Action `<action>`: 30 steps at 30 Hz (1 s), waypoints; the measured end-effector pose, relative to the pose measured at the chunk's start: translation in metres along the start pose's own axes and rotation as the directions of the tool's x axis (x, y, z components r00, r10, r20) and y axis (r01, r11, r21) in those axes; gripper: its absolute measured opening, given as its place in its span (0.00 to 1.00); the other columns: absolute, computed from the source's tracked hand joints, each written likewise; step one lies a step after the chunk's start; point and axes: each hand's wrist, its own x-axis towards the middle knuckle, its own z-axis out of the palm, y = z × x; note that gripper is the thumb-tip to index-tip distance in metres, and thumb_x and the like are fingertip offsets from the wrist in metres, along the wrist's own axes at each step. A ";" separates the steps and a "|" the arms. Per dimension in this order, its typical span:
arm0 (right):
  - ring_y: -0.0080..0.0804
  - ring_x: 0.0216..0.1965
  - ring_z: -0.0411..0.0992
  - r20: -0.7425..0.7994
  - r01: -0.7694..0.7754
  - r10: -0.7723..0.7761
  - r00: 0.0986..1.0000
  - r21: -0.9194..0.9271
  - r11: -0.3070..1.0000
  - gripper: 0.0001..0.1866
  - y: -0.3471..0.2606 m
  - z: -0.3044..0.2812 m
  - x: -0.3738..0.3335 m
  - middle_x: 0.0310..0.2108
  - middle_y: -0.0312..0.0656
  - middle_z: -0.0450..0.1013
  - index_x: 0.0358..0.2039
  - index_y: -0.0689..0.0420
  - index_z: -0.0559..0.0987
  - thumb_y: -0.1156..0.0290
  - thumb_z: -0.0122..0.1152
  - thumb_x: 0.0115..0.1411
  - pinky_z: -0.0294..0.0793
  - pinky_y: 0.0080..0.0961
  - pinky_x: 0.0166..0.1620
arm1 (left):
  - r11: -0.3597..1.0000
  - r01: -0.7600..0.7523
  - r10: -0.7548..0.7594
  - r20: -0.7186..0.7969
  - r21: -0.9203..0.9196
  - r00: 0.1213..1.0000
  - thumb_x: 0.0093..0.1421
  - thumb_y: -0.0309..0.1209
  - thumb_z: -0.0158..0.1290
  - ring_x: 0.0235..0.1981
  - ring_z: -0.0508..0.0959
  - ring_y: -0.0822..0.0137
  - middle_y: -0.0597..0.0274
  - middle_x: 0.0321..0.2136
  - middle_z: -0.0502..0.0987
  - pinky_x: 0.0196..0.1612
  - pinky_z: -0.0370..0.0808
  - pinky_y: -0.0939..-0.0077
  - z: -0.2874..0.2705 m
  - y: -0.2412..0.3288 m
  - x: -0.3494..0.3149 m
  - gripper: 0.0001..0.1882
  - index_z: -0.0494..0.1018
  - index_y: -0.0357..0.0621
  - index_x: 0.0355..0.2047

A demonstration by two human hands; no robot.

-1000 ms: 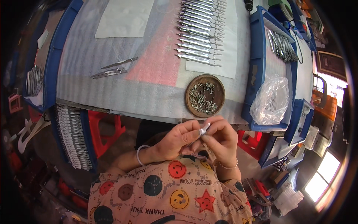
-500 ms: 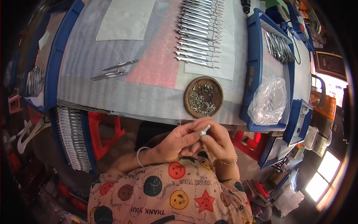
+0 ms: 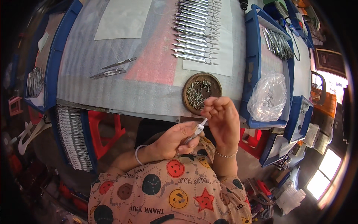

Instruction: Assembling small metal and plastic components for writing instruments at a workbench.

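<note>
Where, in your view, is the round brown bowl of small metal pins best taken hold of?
I'd suggest the left rim of the bowl, coming from the left: that thick edge shows bare, while the right-hand grip hides part of the near-right edge.

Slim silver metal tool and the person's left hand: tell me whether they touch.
Touching: the head view shows the left hand gripping the slim silver metal tool between thumb and fingers.
</note>
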 end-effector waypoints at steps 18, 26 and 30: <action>0.16 0.10 0.45 -0.090 -0.196 0.211 0.973 0.147 0.970 0.14 -0.006 0.023 0.010 0.09 0.30 0.52 0.28 0.56 0.67 0.60 0.44 0.66 0.43 0.15 0.13 | 0.860 -0.009 0.088 -0.132 0.510 0.987 0.69 0.40 0.37 0.13 0.65 0.81 0.66 0.19 0.69 0.17 0.62 0.90 0.019 -0.006 0.004 0.15 0.65 0.40 0.38; 0.16 0.09 0.44 -0.093 -0.149 0.167 0.982 0.168 0.974 0.14 -0.009 0.017 0.009 0.09 0.30 0.52 0.27 0.57 0.67 0.62 0.43 0.66 0.42 0.16 0.12 | 0.783 -0.036 0.137 -0.116 0.621 0.984 0.69 0.41 0.36 0.13 0.64 0.81 0.68 0.18 0.69 0.17 0.61 0.90 0.023 -0.006 0.009 0.17 0.66 0.40 0.38; 0.16 0.09 0.44 -0.089 -0.135 0.148 0.985 0.143 0.980 0.14 -0.009 0.014 0.010 0.08 0.30 0.51 0.27 0.56 0.67 0.61 0.43 0.66 0.41 0.16 0.12 | 0.968 0.047 -0.013 -0.138 0.246 0.990 0.69 0.43 0.36 0.13 0.63 0.80 0.67 0.19 0.69 0.17 0.60 0.89 0.018 -0.003 0.009 0.18 0.67 0.40 0.38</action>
